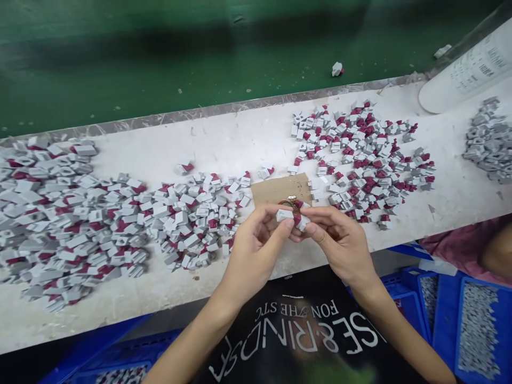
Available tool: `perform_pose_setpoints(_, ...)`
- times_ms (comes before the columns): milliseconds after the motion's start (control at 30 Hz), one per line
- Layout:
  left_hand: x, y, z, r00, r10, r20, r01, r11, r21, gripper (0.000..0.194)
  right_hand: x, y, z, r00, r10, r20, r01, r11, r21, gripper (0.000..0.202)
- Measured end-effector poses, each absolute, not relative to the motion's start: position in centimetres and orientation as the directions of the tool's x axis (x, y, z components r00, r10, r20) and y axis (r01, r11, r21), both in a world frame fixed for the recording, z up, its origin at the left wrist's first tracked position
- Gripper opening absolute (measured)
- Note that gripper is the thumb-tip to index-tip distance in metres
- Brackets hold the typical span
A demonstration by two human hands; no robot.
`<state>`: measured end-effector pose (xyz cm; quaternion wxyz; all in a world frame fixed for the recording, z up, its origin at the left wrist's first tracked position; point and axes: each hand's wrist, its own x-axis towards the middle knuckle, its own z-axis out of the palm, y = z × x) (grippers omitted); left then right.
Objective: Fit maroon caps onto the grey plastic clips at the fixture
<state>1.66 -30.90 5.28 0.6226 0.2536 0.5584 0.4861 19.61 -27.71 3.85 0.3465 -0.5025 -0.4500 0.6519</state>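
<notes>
Both of my hands meet over the bench near its front edge. My left hand (262, 234) pinches a light grey block (284, 215) between thumb and fingers. My right hand (340, 240) grips a grey and dark red part (301, 221) right beside it; the two pieces touch or nearly touch. Just behind my fingers lies a piece of brown cardboard (280, 189) with a small brownish, shiny ring-like thing (288, 202) on it. My fingertips partly hide the ring and the parts.
Grey and dark red parts lie heaped at left (72, 213), centre-left (196, 218) and right (364, 154). Grey pieces (490, 141) and a white cylinder (464, 74) stand far right. Blue bins (448, 320) sit below, near a person's pink sleeve (460, 242).
</notes>
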Motion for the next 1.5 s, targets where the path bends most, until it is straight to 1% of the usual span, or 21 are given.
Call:
perform_pose_setpoints(100, 1.2, -31.3, 5.2, -0.092, 0.882, -0.462, -0.293, 0.42, 0.859, 0.009, 19.5, -28.2, 3.7, -0.231, 0.929, -0.29, 0.076, -0.28, -0.957, 0.009)
perform_pose_setpoints(167, 0.9, -31.5, 5.1, -0.108, 0.881, -0.461, -0.275, 0.419, 0.865, 0.01, 19.4, -28.4, 3.5, -0.211, 0.945, -0.25, 0.112, -0.231, -0.966, 0.009)
perform_pose_setpoints(300, 0.0, -31.8, 4.8, -0.252, 0.871, -0.421, -0.192, 0.381, 0.904, 0.011, 19.3, -28.1, 3.0, -0.162, 0.976, -0.148, 0.239, -0.107, -0.965, 0.017)
perform_pose_setpoints(433, -1.1, -31.9, 4.4, -0.288, 0.883, -0.37, -0.143, 0.342, 0.929, 0.015, 19.3, -27.6, 2.5, -0.192, 0.977, -0.088, 0.356, -0.014, -0.934, 0.016)
perform_pose_setpoints(500, -1.4, -32.0, 4.3, -0.299, 0.888, -0.35, -0.123, 0.328, 0.937, 0.016, 19.3, -27.5, 2.4, -0.208, 0.975, -0.083, 0.376, 0.001, -0.927, 0.015)
perform_pose_setpoints(600, -1.4, -32.0, 4.3, -0.308, 0.889, -0.338, -0.084, 0.328, 0.941, 0.013, 19.2, -27.4, 2.2, -0.214, 0.975, -0.067, 0.386, 0.022, -0.922, 0.015)
perform_pose_setpoints(700, -1.2, -31.9, 4.2, -0.294, 0.891, -0.345, -0.096, 0.332, 0.938, 0.011, 19.1, -27.5, 2.1, -0.213, 0.976, -0.031, 0.387, 0.055, -0.92, 0.015)
perform_pose_setpoints(767, -1.1, -31.8, 4.2, -0.294, 0.892, -0.343, -0.095, 0.33, 0.939, 0.011, 19.1, -27.5, 2.1, -0.217, 0.975, -0.04, 0.38, 0.047, -0.924, 0.015)
perform_pose_setpoints(867, -1.2, -31.4, 4.1, -0.302, 0.886, -0.353, -0.092, 0.341, 0.935, 0.013, 19.1, -27.4, 2.5, -0.197, 0.976, -0.091, 0.347, -0.018, -0.938, 0.012)
perform_pose_setpoints(1033, -0.9, -30.2, 4.3, -0.202, 0.895, -0.398, -0.184, 0.365, 0.913, 0.014, 19.1, -26.8, 3.6, -0.11, 0.975, -0.195, 0.146, -0.178, -0.973, 0.006)
perform_pose_setpoints(1167, -0.1, -29.1, 4.5, -0.089, 0.911, -0.403, -0.252, 0.371, 0.894, 0.016, 19.1, -26.0, 3.7, -0.136, 0.961, -0.241, 0.008, -0.242, -0.97, 0.005)
perform_pose_setpoints(1233, 0.2, -28.7, 4.6, -0.058, 0.911, -0.409, -0.268, 0.381, 0.885, 0.017, 19.1, -25.7, 3.6, -0.165, 0.953, -0.255, -0.042, -0.265, -0.963, 0.006)
perform_pose_setpoints(1333, 0.3, -28.5, 4.6, -0.057, 0.907, -0.416, -0.26, 0.389, 0.884, 0.018, 19.0, -25.5, 3.6, -0.17, 0.947, -0.273, -0.072, -0.289, -0.955, 0.005)
perform_pose_setpoints(1500, 0.2, -28.4, 4.4, -0.061, 0.903, -0.425, -0.246, 0.399, 0.883, 0.018, 19.0, -25.4, 3.7, -0.15, 0.946, -0.287, -0.057, -0.298, -0.953, 0.01)
